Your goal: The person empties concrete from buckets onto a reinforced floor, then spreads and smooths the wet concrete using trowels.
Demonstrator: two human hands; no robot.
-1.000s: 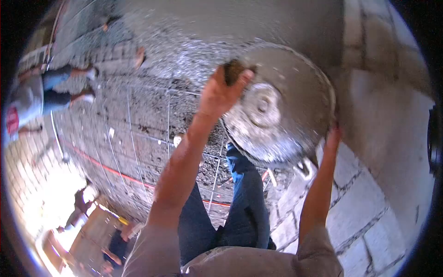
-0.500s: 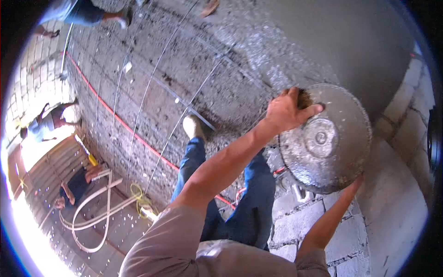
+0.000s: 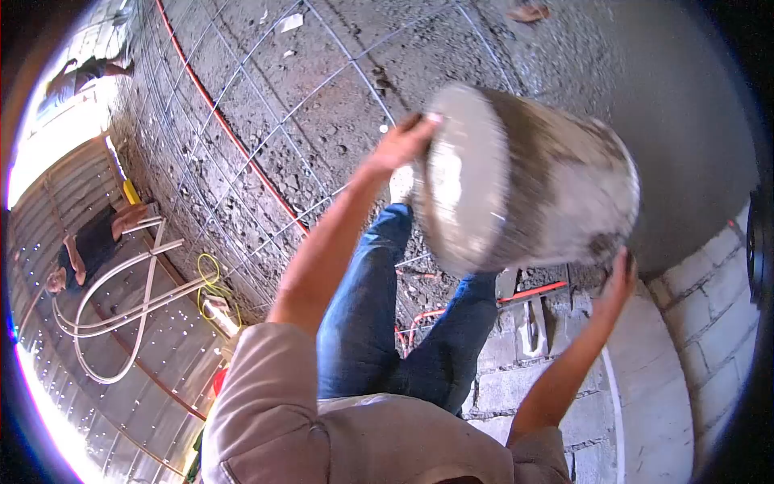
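A cement-smeared bucket (image 3: pixel 556 177) is held up on its side in front of me, blurred by motion. Its round grey end (image 3: pixel 463 181) points left; I cannot tell whether that is the base or a filled mouth. My left hand (image 3: pixel 409 141) grips the edge of this end, thumb over the rim. At the opposite end, low on the right, my right hand (image 3: pixel 617 282) holds the bucket, its fingers partly hidden. Below the bucket, a tool with a white handle (image 3: pixel 532 327) lies by the block wall (image 3: pixel 516 383).
Steel mesh (image 3: pixel 352 60) and a red hose (image 3: pixel 218 117) cross the rough ground. Smooth wet concrete (image 3: pixel 685 105) spreads at the right. A person in dark clothes (image 3: pixel 95 242) is at the left near looped white tubing (image 3: pixel 121 375) and a yellow cord (image 3: pixel 211 274).
The bucket has turned from showing me its ringed round end to lying sideways, and has shifted up and left. My left hand has moved left and up; my right hand shows more.
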